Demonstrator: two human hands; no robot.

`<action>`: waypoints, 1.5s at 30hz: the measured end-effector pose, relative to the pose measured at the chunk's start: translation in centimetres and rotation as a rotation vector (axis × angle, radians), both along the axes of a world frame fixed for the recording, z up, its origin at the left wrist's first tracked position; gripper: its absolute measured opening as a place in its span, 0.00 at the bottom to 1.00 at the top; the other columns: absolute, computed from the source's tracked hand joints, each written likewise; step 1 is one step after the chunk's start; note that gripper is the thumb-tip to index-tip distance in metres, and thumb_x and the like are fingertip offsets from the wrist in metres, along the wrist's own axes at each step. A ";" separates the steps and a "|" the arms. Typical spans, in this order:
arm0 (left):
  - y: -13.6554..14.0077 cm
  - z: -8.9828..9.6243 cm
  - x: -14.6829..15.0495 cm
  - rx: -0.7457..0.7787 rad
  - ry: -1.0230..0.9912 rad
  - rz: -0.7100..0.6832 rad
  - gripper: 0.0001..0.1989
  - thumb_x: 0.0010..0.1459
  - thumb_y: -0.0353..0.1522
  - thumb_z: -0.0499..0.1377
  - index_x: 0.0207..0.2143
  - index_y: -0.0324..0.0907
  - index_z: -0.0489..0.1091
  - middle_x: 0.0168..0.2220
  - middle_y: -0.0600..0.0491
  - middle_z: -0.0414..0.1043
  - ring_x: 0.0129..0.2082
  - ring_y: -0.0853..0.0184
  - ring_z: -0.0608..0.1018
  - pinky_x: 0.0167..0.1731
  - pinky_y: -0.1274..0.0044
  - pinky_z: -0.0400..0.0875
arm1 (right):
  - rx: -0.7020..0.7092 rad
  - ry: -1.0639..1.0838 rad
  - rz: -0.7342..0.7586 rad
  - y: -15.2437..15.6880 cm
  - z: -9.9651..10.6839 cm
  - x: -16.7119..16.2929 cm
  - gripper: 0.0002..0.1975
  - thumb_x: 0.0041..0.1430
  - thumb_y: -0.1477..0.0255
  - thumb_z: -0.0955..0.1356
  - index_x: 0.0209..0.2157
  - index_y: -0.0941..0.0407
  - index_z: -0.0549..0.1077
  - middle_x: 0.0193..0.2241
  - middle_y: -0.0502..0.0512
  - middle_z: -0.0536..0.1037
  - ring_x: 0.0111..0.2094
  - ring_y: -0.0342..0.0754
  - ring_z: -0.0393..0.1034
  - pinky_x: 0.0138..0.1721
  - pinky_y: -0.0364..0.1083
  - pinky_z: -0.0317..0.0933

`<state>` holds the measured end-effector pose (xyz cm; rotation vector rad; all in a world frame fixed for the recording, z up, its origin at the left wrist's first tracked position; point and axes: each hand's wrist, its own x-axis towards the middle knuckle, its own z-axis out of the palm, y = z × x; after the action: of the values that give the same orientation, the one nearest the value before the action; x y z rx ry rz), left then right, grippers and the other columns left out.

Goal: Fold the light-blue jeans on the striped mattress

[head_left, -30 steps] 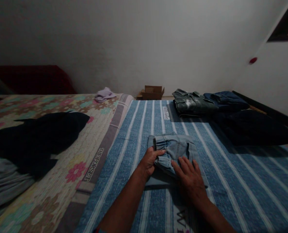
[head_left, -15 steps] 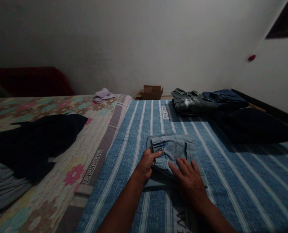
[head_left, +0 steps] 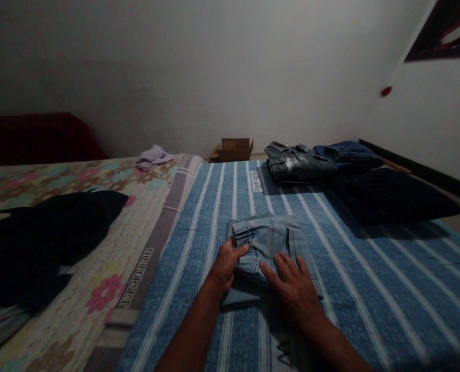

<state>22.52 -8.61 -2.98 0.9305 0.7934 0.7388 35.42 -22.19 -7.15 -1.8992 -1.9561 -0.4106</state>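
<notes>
Light-blue jeans point(head_left: 266, 235) lie folded on the blue striped sheet point(head_left: 191, 258), their gathered elastic waist facing left. My left hand point(head_left: 226, 261) grips that waistband, thumb on top and the other fingers tucked underneath, out of sight. Flat on the denim, to the right of it, rests my right hand point(head_left: 291, 281) with its fingers spread. A lower layer of the jeans sticks out beneath both hands.
Folded grey-green garments point(head_left: 299, 163), dark blue jeans point(head_left: 348, 155) and a black folded garment point(head_left: 396, 196) sit at the back right. Dark clothing point(head_left: 59, 232) and a lilac cloth point(head_left: 153, 157) lie on the floral sheet point(head_left: 137, 227). An open cardboard box point(head_left: 235, 150) stands by the wall.
The view has turned slightly right, so everything appears shifted left. Both hands keep the same places on the folded jeans.
</notes>
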 end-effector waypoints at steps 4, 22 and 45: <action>0.0 0.2 -0.3 0.016 0.004 0.006 0.26 0.42 0.31 0.67 0.46 0.37 0.69 0.42 0.45 0.75 0.42 0.57 0.77 0.41 0.71 0.70 | 0.018 -0.013 0.004 0.2 -0.2 0.0 0.25 0.58 0.78 0.62 0.57 0.46 0.62 0.52 0.62 0.69 0.56 0.58 0.58 0.54 0.63 0.48; 0.3 3.4 -1.0 0.576 0.667 0.292 0.36 0.44 0.27 0.61 0.58 0.40 0.56 0.57 0.40 0.62 0.57 0.52 0.65 0.52 0.64 0.63 | 0.072 -0.033 0.054 0.6 -0.4 -0.1 0.22 0.60 0.70 0.63 0.57 0.45 0.62 0.50 0.64 0.70 0.54 0.59 0.61 0.52 0.64 0.50; 3.0 4.3 4.3 1.282 1.232 -0.536 0.26 0.52 0.39 0.55 0.53 0.41 0.64 0.59 0.39 0.58 0.60 0.50 0.58 0.55 0.57 0.50 | 0.348 0.038 0.052 1.7 -1.7 -1.2 0.18 0.62 0.64 0.60 0.54 0.44 0.63 0.46 0.61 0.75 0.54 0.56 0.62 0.52 0.64 0.54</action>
<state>26.79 -5.64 1.33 2.7675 0.9848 0.0078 34.27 -20.46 -8.80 -1.6208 -1.7702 -0.6482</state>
